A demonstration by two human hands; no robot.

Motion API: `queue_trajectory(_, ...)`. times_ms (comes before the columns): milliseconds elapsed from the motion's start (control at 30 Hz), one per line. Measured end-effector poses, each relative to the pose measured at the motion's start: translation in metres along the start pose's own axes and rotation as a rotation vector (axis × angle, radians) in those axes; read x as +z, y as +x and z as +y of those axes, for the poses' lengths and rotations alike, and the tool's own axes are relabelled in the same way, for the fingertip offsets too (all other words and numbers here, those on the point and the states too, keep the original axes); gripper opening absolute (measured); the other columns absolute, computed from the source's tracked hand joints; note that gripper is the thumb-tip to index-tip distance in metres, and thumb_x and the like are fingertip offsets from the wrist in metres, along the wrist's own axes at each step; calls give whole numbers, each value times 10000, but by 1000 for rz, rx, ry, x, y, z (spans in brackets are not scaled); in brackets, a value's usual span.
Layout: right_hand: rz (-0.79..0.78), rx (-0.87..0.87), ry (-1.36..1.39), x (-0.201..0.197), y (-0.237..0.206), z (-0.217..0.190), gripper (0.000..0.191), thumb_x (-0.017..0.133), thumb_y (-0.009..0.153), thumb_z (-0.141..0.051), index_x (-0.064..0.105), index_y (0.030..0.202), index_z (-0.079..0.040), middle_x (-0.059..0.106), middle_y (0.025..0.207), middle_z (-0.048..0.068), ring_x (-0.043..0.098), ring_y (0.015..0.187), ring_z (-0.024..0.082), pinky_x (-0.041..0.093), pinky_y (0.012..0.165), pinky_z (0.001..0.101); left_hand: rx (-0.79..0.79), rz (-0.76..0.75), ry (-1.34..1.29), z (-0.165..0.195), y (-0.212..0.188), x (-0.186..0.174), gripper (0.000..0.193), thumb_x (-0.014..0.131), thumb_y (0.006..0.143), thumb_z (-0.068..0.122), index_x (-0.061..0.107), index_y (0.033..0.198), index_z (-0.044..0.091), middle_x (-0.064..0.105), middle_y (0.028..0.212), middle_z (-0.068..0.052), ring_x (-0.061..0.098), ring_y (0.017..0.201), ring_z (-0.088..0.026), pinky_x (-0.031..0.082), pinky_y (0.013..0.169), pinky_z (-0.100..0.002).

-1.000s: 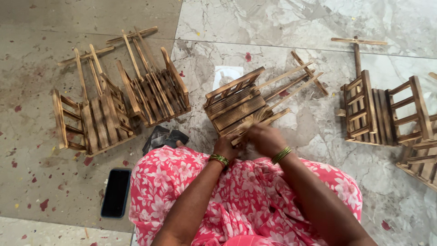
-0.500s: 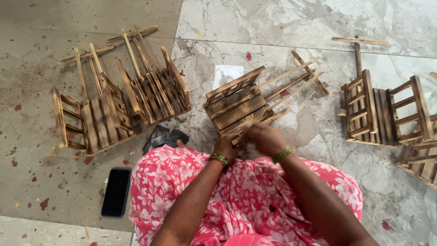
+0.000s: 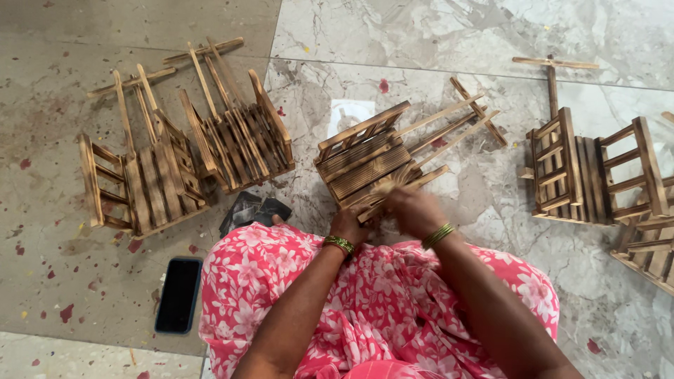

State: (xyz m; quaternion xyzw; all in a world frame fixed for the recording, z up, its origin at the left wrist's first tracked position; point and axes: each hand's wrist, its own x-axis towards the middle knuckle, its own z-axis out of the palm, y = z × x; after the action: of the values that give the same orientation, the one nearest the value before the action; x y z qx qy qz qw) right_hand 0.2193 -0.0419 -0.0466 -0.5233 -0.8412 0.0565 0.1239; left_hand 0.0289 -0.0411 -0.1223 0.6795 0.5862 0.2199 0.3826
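Scene: A person seated on a marble floor [image 3: 449,42] works at a slatted wooden rack [image 3: 365,158] of scorched timber, seen from a head camera looking down.
Left hand [image 3: 349,226]: closed around the near edge of the rack, a green-and-gold bangle at the wrist.
Right hand [image 3: 414,210]: fingers curled over the same near edge, just beside the left hand, gripping the frame where a long stick [image 3: 404,188] runs out; green bangles at the wrist.
The rack: lies tilted on the floor directly ahead of both hands, its long legs pointing away and to the right.
Left of the hands: two finished racks [image 3: 189,151] lie side by side on the floor; a dark rag [image 3: 253,209] lies near the left hand, and a black phone [image 3: 179,295] lies nearer the person, beside the knee.
Right of the hands: more racks [image 3: 597,172] lie well apart.
Below the hands: a pink floral garment [image 3: 372,309] covers the lap.
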Motion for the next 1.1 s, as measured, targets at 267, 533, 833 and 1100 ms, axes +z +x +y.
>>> queue_trajectory(267, -86, 356, -133, -22, 4, 39, 391, 526, 961, -13, 697, 1197, -274, 730, 1032, -38, 662, 758, 97, 546, 464, 225, 48, 8, 12, -3, 1, -1, 556, 793, 601, 141, 724, 1152, 160, 717, 1066, -173, 704, 985, -318, 568, 870, -395)
queue_trajectory(533, 7, -103, -173, 9, 0, -2, 488, 544, 848, 17, 661, 1271, -196, 731, 1066, -5, 686, 816, 119, 586, 499, 218, -22, -26, -3, 2, -2, -2, 441, 792, 690, 228, 750, 1125, 171, 749, 1068, -143, 722, 993, -307, 578, 869, -393)
queue_trajectory(833, -20, 400, -190, -18, 8, 49, 349, 502, 1017, -103, 661, 1271, -281, 712, 1127, -12, 685, 782, 99, 565, 486, 234, 15, 8, 5, 0, 2, -3, 506, 786, 660, 203, 728, 1162, 200, 722, 1079, -169, 705, 992, -323, 572, 866, -409)
queue_trajectory(1100, 102, -172, -3, 26, -1, -12, 334, 516, 1004, -99, 663, 1274, -231, 731, 1109, -34, 691, 911, 94, 574, 620, 187, -23, -39, 29, 3, 0, -2, 407, 789, 727, 243, 738, 1126, 188, 750, 1059, -144, 724, 986, -303, 580, 859, -402)
